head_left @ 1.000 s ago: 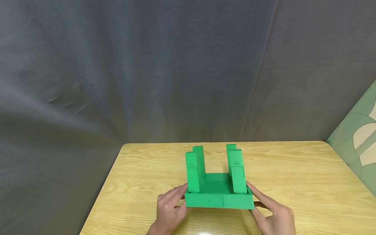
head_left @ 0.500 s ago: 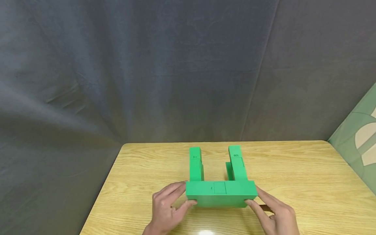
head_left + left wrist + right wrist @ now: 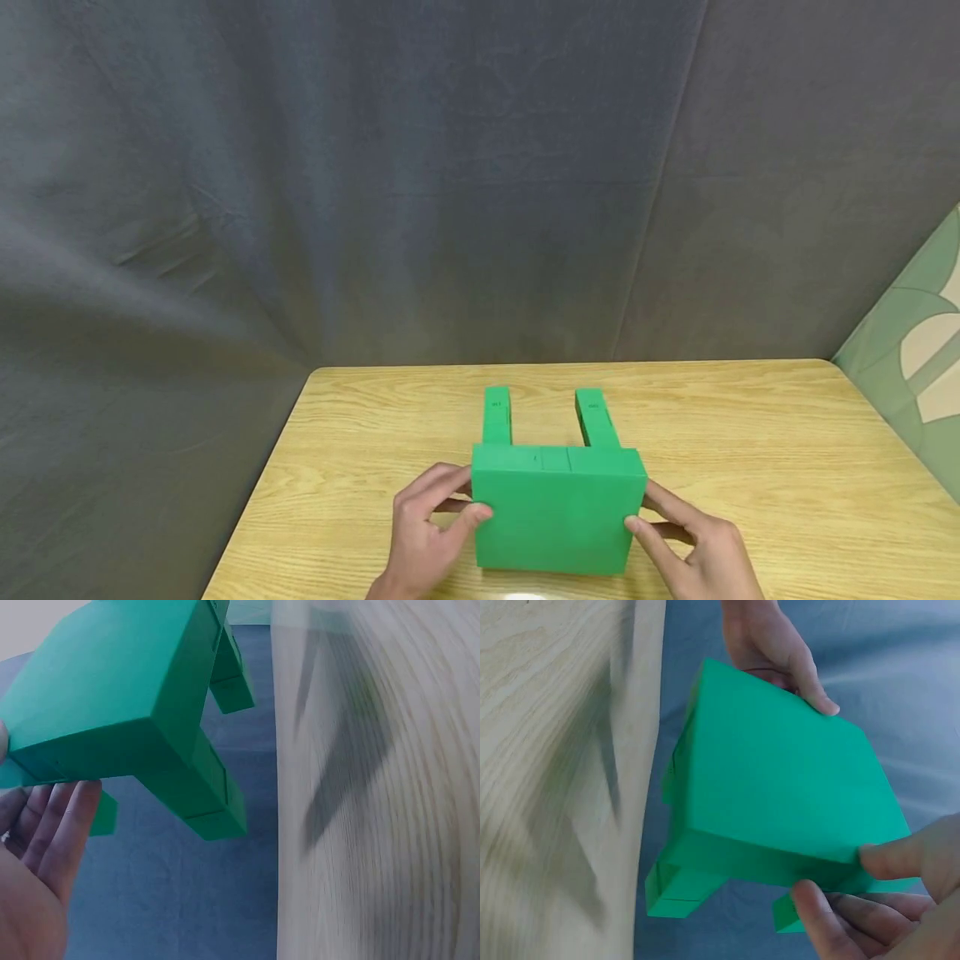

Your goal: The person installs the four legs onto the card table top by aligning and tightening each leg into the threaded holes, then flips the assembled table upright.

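Note:
Both hands hold a plain green toy-like stool (image 3: 558,525), a flat rectangular slab with block legs. In the head view its smooth underside or seat face is toward me, and two legs (image 3: 497,417) point away over the table. My left hand (image 3: 423,525) grips the slab's left side, thumb on the flat face and fingers behind. On the opposite side my right hand (image 3: 697,537) pinches the edge the same way. From the right wrist view, the slab (image 3: 780,772) appears tilted and off the tabletop. Its other legs are mostly hidden behind the slab in the head view.
A light wood-grain table (image 3: 360,425) lies beneath, its far edge against a dark grey fabric curtain (image 3: 480,183). Green and cream patterned fabric (image 3: 915,358) borders the right side. The stool's shadow (image 3: 345,742) falls on the tabletop in the left wrist view.
The stool has been tipped: its legs, upright earlier, now point away, and the flat face turns toward me. Both hands keep hold, their thumbs now on that face.

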Demonstrator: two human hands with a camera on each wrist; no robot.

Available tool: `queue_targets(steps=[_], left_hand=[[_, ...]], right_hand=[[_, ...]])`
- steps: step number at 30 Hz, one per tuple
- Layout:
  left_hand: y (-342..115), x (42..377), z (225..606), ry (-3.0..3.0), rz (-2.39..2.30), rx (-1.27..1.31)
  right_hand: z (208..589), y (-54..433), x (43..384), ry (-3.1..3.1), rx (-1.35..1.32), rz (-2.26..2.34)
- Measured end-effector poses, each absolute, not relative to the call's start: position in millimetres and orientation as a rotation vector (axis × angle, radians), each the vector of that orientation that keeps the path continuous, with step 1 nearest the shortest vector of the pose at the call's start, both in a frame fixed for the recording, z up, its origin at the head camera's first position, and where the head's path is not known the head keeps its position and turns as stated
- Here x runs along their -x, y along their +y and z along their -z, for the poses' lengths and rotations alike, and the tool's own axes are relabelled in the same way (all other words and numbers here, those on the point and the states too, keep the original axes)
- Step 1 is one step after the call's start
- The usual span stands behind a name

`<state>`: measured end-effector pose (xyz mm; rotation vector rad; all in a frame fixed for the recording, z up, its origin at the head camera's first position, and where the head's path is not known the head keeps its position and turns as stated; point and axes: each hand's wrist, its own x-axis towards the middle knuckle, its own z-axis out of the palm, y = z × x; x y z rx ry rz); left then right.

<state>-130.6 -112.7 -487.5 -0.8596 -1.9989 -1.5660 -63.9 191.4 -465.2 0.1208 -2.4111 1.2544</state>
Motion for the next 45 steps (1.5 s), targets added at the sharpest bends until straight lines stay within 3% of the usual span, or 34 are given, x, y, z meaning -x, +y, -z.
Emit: queue_targets(steps=[6, 11, 19, 27, 45], left_hand=[[-111, 124, 479, -2.153, 1.726, 0.606], [-107, 120, 468, -2.244, 1.961, 0.36], [-107, 119, 458, -2.32, 2.237, 0.126], [-109, 121, 454, -2.093, 2.563, 0.162], [-109, 132, 472, -1.839, 2.856, 0.294]], right_hand=[[459, 194, 66, -2.285, -0.117, -1.599], [458, 198, 72, -2.157, 0.062, -1.953], [463, 204, 82, -2.247, 0.195, -1.947], [466, 209, 91, -2.286, 0.359, -2.003], [483, 215, 108, -1.952, 0.275, -2.399]])
